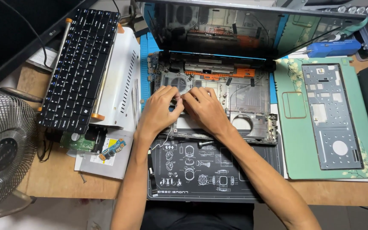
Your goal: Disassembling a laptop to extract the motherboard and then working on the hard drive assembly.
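on the cluttered wooden workbench, both hands probe an opened laptop base.

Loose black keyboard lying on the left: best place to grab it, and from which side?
Grip the keyboard by its long edges near the middle, probably from above. It is thin, flat and lies angled on the white metal panel, so one end alone would likely flex. Both hands are at the laptop base.

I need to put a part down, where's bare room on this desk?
Free: the dark work mat in front of the laptop base, and bare wood between the fan and mat. Crowded: the left side around the keyboard and small circuit boards.
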